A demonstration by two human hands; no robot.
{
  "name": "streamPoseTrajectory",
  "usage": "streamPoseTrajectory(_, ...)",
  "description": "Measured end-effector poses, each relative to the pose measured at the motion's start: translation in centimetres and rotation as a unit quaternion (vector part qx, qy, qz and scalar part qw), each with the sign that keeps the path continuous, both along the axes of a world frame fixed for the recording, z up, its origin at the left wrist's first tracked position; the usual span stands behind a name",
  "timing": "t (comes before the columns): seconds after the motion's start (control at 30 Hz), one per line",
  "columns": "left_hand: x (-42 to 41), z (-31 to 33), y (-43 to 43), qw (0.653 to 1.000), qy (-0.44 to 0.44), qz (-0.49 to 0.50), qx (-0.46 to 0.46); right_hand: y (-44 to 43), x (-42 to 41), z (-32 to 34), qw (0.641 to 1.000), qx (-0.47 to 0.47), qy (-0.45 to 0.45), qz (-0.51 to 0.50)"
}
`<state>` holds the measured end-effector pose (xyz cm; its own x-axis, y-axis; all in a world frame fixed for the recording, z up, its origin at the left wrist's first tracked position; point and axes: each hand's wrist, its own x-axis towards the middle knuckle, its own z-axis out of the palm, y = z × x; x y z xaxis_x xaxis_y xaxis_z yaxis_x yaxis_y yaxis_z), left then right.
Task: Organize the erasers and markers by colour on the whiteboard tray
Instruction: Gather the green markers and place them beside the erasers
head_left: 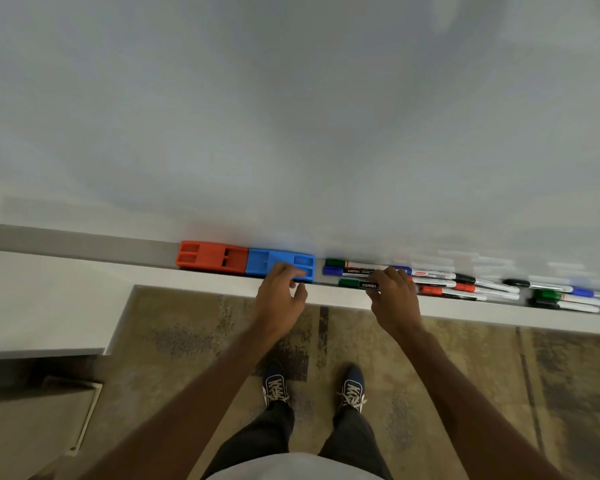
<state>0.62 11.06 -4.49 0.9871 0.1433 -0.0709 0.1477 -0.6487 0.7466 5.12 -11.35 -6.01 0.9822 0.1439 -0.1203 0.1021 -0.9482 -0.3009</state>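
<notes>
A red eraser (208, 257) and a blue eraser (274, 259) lie end to end on the grey whiteboard tray (84, 244). My left hand (279, 294) touches the near right part of the blue eraser with bent fingers, thumb at the tray's front edge. To the right lie several markers: a green-capped marker (340, 263), a blue-capped marker (336, 271), and a nearer green-capped marker (355, 284). My right hand (394, 299) pinches that nearer green marker by its black label. Further right lie red-capped markers (440, 291), black-capped ones and more green and blue ones (551, 296).
The whiteboard (291, 116) rises behind the tray. A white ledge (42, 299) juts out at the left, with a box-like object below it. My feet in dark sneakers (276, 384) stand on a patterned beige carpet.
</notes>
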Motion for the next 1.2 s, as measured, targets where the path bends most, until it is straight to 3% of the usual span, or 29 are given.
streamPoseTrajectory(0.23,-0.3,-0.5,-3.6,0.997,0.056,0.038,-0.042,-1.6,1.2,-0.4,0.995,-0.055,0.015,0.084)
streamPoseTrajectory(0.37,-0.3,-0.9,-6.0,0.980,0.125,0.095,-0.125,-2.0,1.5,-0.3,0.995,-0.040,0.010,0.096)
streamPoseTrajectory(0.43,-0.1,-0.8,-7.3,0.947,0.178,0.141,-0.226,-2.0,1.2,-0.1,0.996,0.002,-0.001,0.088)
streamPoseTrajectory(0.53,0.6,-0.4,-9.2,0.865,0.218,0.221,-0.394,-1.9,0.6,0.2,0.993,0.075,-0.012,0.095)
streamPoseTrajectory(0.7,1.1,-0.1,-11.0,0.786,0.221,0.275,-0.508,-2.4,0.1,0.7,0.978,0.145,-0.015,0.149)
streamPoseTrajectory(0.8,1.3,0.0,-11.2,0.759,0.206,0.316,-0.532,-3.1,0.5,0.7,0.974,0.171,-0.018,0.150)
streamPoseTrajectory(0.93,1.2,0.0,-10.9,0.750,0.190,0.350,-0.528,-4.1,1.7,0.5,0.985,0.087,-0.073,0.128)
streamPoseTrajectory(1.2,0.5,-0.1,-11.0,0.764,0.200,0.345,-0.507,-3.7,3.1,0.5,0.974,-0.079,-0.051,0.204)
